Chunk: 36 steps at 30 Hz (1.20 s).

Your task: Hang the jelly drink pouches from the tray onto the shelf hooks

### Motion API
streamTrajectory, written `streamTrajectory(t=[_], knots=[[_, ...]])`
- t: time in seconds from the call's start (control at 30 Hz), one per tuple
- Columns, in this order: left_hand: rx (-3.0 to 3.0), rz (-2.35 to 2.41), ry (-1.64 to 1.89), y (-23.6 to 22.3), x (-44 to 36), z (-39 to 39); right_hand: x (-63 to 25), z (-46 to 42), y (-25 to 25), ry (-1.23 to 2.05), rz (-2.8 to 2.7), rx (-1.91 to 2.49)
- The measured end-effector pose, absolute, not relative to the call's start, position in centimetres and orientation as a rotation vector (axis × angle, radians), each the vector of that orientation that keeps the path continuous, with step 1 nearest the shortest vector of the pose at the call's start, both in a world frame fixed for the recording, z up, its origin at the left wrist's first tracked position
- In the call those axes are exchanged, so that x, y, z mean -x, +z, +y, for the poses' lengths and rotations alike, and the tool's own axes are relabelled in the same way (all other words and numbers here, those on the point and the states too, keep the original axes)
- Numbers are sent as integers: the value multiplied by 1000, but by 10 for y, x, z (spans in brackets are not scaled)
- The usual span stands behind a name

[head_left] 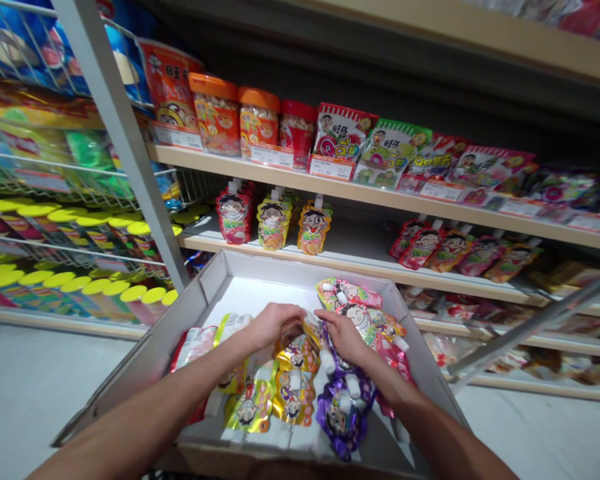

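Over the middle of an open cardboard box [215, 293], my left hand [279, 325] is closed with fingers curled round a yellow-orange spouted jelly pouch [312, 331]. The fingertips of my right hand [344, 335] meet its pale top end from the other side, thumb and finger drawn together. Just under the right palm lie purple pouches [341, 417] with white caps. More yellow-orange pouches [295, 397] lie below my left hand, beside yellow-green pouches [250, 407]. Red-and-pink pouches [365, 317] are piled at the box's right side. My wrists hide part of the contents.
Behind the box, a shelf [350, 252] holds upright spouted pouches [314, 227] and a leaning row at right. Above stand orange-lidded jars [215, 113] and candy bags [343, 130]. A metal post [125, 140] and wire racks with yellow-lidded cans [95, 287] are at left.
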<state>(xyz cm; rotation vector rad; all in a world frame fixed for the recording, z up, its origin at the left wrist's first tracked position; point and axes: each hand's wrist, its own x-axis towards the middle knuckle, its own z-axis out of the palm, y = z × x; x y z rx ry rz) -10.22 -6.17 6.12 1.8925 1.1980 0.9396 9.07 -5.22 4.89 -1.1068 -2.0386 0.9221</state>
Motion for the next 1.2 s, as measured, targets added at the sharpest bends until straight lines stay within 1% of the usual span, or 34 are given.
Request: streamTrajectory(t=[0.1, 0.2, 0.27, 0.33, 0.57, 0.83, 0.97, 1.13, 1.2], knots=[[-1760, 1258, 1075, 63, 108, -52, -89, -50, 51, 1129, -1917, 1095], [-1498, 1298, 1194, 60, 110, -44, -82, -48, 51, 1280, -1781, 1095], [-1369, 1261, 1221, 58, 109, -41, -76, -47, 50, 1353, -1658, 1142], [-1279, 1227, 1236, 57, 108, -39, -71, -46, 47, 1359, -1554, 1184], [-1143, 1172, 1255, 61, 106, -36, -60, -39, 48, 1200, -1474, 1189], [-1139, 1138, 1440, 107, 98, 1, -46, 7, 78, 928, -1460, 1209], [-1175, 1275, 1529, 116, 93, 33, -41, 39, 90, 758, -1475, 1267], [-1241, 1485, 1576, 113, 86, 65, -36, 69, 99, 666, -1477, 1354], [-1245, 1550, 1578, 111, 84, 76, -34, 78, 101, 579, -1495, 1398]])
